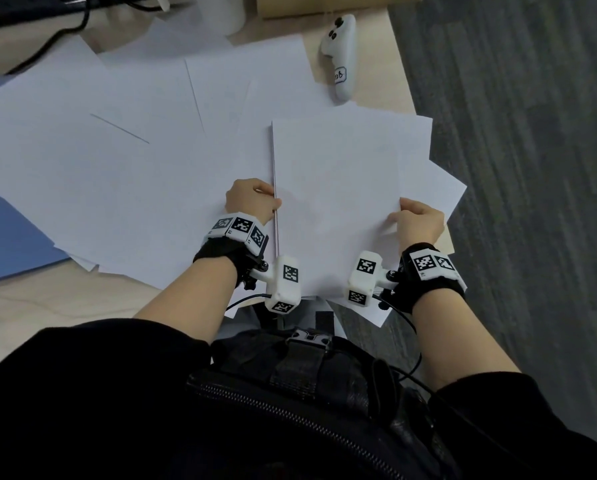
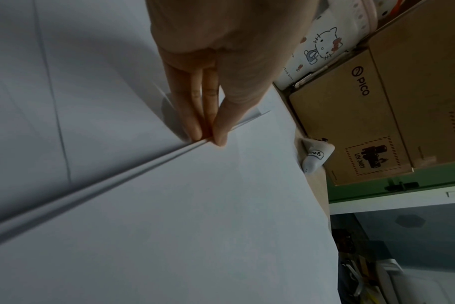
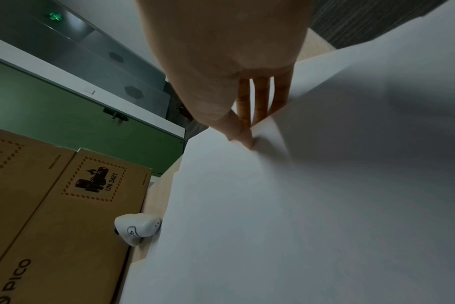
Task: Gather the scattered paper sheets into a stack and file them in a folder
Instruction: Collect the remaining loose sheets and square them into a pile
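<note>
The left hand (image 1: 252,199) and right hand (image 1: 420,221) pinch a stack of paper (image 1: 335,202) by its two sides, thumbs on top and fingers (image 2: 186,107) under, with loose sheets (image 1: 117,161) all around on the tan tabletop (image 1: 387,74), a white controller (image 1: 340,53) and brown boxes (image 2: 351,123) past the fingertips, gray carpet (image 1: 532,133) beyond.

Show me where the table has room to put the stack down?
Bare table shows near the person, below the blue folder. A thin strip runs between the controller and the table's right edge. Loose sheets crowd everywhere else.
</note>
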Available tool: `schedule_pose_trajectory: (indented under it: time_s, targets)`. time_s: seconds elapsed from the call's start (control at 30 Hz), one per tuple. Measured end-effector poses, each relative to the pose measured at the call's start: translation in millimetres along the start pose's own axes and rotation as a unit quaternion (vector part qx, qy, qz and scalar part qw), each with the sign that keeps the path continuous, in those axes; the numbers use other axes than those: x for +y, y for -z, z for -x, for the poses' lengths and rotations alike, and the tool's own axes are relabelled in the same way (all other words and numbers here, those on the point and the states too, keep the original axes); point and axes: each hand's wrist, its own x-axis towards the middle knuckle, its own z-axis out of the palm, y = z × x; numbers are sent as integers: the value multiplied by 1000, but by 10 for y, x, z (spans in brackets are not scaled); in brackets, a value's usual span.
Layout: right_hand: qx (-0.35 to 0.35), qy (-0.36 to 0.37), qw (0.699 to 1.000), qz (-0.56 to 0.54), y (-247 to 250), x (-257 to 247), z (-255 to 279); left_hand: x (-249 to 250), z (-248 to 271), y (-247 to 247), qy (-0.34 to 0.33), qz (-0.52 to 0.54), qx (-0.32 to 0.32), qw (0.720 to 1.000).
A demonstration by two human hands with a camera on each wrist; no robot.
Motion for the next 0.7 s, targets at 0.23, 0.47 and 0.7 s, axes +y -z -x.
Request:
schedule_pose_trajectory:
  time_s: [0.23, 0.47, 0.7]
  targets:
    - [20, 13, 1000, 7, -91, -109, 98, 32, 79, 161, 0, 23, -59, 998]
    - [21, 101, 994, -22, -463, -396, 506, -52, 139, 668, -19, 87, -54, 995]
    - [-92, 183, 979, 5, -1206, -669, 1176, -582, 39, 1451, 14, 79, 72, 994]
